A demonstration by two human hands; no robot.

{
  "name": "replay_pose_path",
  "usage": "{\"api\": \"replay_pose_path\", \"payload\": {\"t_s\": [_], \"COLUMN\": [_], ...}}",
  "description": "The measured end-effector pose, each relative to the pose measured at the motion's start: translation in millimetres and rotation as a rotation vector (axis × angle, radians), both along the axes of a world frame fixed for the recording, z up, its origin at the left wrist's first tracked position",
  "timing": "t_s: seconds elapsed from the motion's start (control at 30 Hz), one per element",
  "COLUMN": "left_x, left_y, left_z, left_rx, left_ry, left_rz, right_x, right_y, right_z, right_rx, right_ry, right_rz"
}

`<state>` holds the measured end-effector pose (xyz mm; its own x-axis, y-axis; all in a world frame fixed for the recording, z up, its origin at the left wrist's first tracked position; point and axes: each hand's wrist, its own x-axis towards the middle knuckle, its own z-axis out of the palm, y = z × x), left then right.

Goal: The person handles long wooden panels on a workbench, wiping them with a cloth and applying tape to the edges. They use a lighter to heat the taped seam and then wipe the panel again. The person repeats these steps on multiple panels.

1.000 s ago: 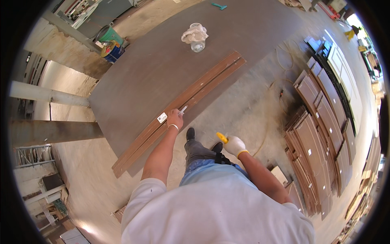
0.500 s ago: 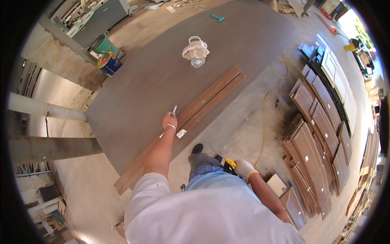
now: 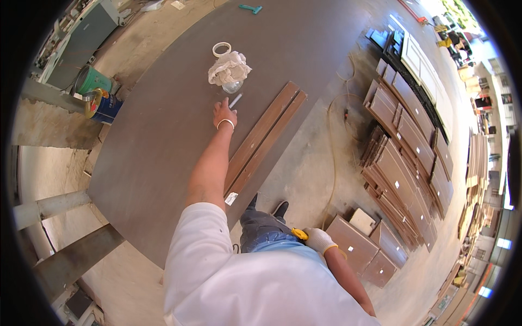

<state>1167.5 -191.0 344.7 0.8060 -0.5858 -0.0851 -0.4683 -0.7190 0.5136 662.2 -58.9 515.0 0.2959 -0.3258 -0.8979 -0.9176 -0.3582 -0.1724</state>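
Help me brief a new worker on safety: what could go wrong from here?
The bare left hand, holding a slim white stick-shaped tool, is close to a clear glass jar partly covered by a crumpled off-white cloth; it could knock the jar. The thin tan hose or cord looping across the grey concrete floor might be a trip hazard.

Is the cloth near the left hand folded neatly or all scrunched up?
Scrunched up: the cloth shows rumpled bunches and hides part of the clear jar beyond the left hand.

Left arm (image 3: 209,168): stretched forward | left hand (image 3: 224,113): bare, fingers pointing forward | right forearm (image 3: 348,282): angled inward | right hand (image 3: 319,240): gloved, fingers curled
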Motion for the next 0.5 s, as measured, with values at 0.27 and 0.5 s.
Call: {"api": "replay_pose_path", "payload": {"t_s": [0.27, 0.5], "left_x": [-123, -233], "left_y": [179, 338], "left_z": [-2, -1], "left_rx": [0.084, 0.29], "left_ry": [-0.15, 0.012], "left_rz": [-0.299, -0.182], "right_x": [22, 37], "right_y": [-3, -13], "right_z": [12, 3], "right_rx": [0.008, 0.033], "right_ry": [-0.018, -0.045], "right_rz": [-0.011, 0.108]}}
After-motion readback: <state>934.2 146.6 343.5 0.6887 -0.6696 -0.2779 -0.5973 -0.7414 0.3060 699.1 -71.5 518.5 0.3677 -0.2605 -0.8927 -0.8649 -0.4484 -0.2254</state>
